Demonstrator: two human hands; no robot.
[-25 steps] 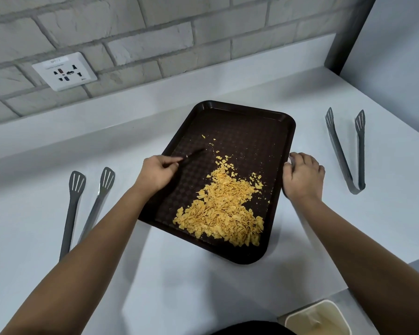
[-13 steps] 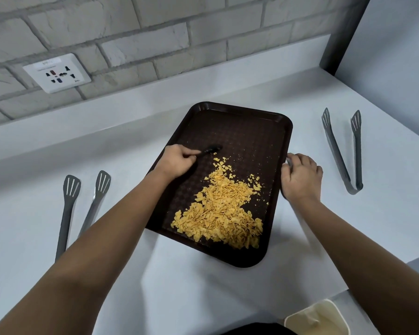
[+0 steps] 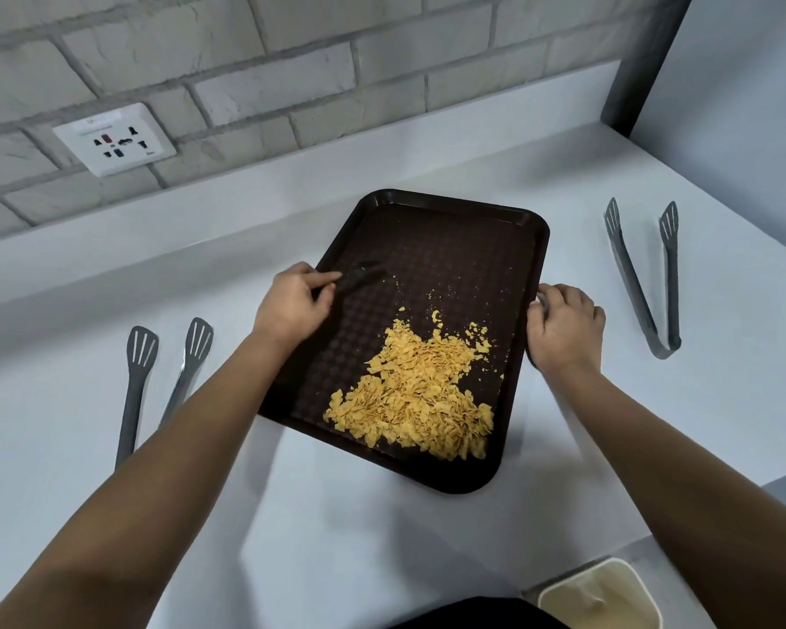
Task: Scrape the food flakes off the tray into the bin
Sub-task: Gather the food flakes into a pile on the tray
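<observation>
A dark brown tray [image 3: 450, 238] lies on the white counter, turned at an angle. Yellow food flakes [image 3: 414, 392] are heaped in its near right part, with a few crumbs scattered above the heap. My left hand [image 3: 291, 306] is over the tray's left edge, closed on a black scraper [image 3: 359, 276] whose blurred tip points right, above the flakes. My right hand [image 3: 561, 329] grips the tray's right rim. A cream bin [image 3: 600, 596] sits below the counter edge at the bottom right.
Grey tongs [image 3: 155, 379] lie on the counter left of the tray, and another pair of grey tongs [image 3: 650, 274] lies to the right. A wall socket [image 3: 114, 138] sits in the brick wall behind. The counter edge runs along the bottom right.
My left hand swept the scraper to the right across the tray's middle, then back to the left. The loose flakes above the heap are now gathered closer to it. My right hand stayed on the rim.
</observation>
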